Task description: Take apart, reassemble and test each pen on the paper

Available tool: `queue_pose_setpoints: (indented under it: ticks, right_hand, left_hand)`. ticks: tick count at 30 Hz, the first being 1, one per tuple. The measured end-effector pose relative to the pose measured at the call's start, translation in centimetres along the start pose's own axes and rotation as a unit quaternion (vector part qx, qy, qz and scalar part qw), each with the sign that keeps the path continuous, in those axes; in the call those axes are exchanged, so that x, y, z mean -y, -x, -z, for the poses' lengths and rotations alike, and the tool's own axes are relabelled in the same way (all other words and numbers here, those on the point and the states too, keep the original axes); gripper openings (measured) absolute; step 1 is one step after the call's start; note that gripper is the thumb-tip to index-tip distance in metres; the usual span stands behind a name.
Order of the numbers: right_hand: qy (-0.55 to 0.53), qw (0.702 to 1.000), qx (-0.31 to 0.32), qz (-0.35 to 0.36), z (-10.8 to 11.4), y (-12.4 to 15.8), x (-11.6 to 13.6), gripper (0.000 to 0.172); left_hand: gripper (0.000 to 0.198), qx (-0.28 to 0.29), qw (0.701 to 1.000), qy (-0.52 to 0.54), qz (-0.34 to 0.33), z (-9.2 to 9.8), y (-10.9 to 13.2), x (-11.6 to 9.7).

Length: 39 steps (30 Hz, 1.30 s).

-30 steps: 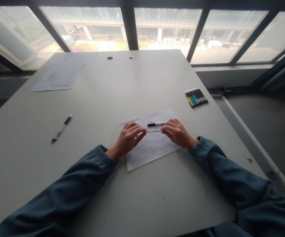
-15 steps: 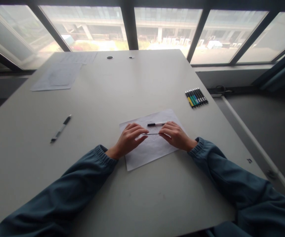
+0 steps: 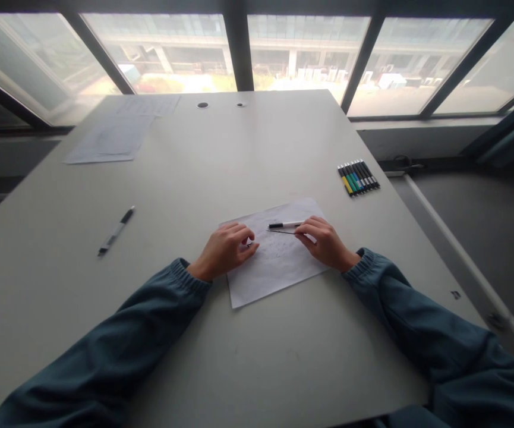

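My left hand point(image 3: 224, 249) rests on the left edge of a white sheet of paper point(image 3: 274, 273), fingers curled around a small grey pen part point(image 3: 248, 242) that shows only at the fingertips. My right hand point(image 3: 327, 241) lies on the sheet's right side and pinches a thin dark refill rod point(image 3: 282, 232), which points left, its free end well apart from my left hand. Just beyond the rod, a white pen with a black cap point(image 3: 283, 224) lies on the paper beside my right fingertips. Faint pencil marks cover the sheet.
A black-and-white pen point(image 3: 116, 230) lies alone on the grey table point(image 3: 221, 160) to the left. A row of several coloured markers point(image 3: 358, 176) sits near the right edge. Loose papers point(image 3: 109, 139) lie at the far left corner. Windows run behind the table.
Both hands held the thin rod between them before. Now its left end is free of my left hand and only my right hand holds it, slightly farther from me.
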State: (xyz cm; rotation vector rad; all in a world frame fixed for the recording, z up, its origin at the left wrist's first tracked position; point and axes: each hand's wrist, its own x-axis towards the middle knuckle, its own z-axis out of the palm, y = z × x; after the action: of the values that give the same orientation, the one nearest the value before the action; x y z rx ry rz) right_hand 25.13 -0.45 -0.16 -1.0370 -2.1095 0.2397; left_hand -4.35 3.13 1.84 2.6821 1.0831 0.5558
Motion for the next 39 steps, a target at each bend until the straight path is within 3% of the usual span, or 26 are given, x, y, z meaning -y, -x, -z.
queue_pose_setpoints:
  ticks: [3,7,13,18,23,29,35,39]
  right_hand:
    - [-0.004,1.0,-0.004,-0.009,0.0,0.0,0.0,0.01]
    - [-0.005,1.0,-0.011,-0.015,0.0,0.0,-0.1,0.009]
    - [-0.009,1.0,-0.011,-0.016,0.1,0.0,0.0,0.009]
    - [-0.013,1.0,-0.011,-0.017,0.1,0.0,0.0,0.009]
    - [-0.015,1.0,-0.012,-0.017,0.0,-0.1,0.1,0.01]
    - [-0.018,0.999,-0.021,-0.018,-0.1,-0.1,0.0,0.009]
    - [-0.026,0.999,-0.027,-0.016,0.1,-0.1,0.2,0.01]
    - [-0.03,0.999,-0.029,-0.014,0.2,-0.2,0.5,0.011]
  left_hand:
    - [0.018,0.033,0.999,-0.01,-0.001,0.0,0.1,0.1]
    - [0.023,0.025,1.0,-0.007,-0.009,-0.2,0.0,0.2]
    - [0.021,0.056,0.998,-0.005,-0.009,-0.1,0.0,0.1]
    - [0.02,0.068,0.996,0.062,-0.022,0.1,0.0,0.4]
    - [0.025,-0.028,0.984,0.175,0.035,0.0,-0.4,0.4]
    - [0.026,-0.161,0.933,0.293,0.13,-0.1,-0.9,-0.5]
    - [0.03,-0.183,0.874,0.4,0.206,-0.8,-0.8,-1.6]
    - [0.032,-0.17,0.858,0.442,0.201,-1.6,-0.8,-2.2]
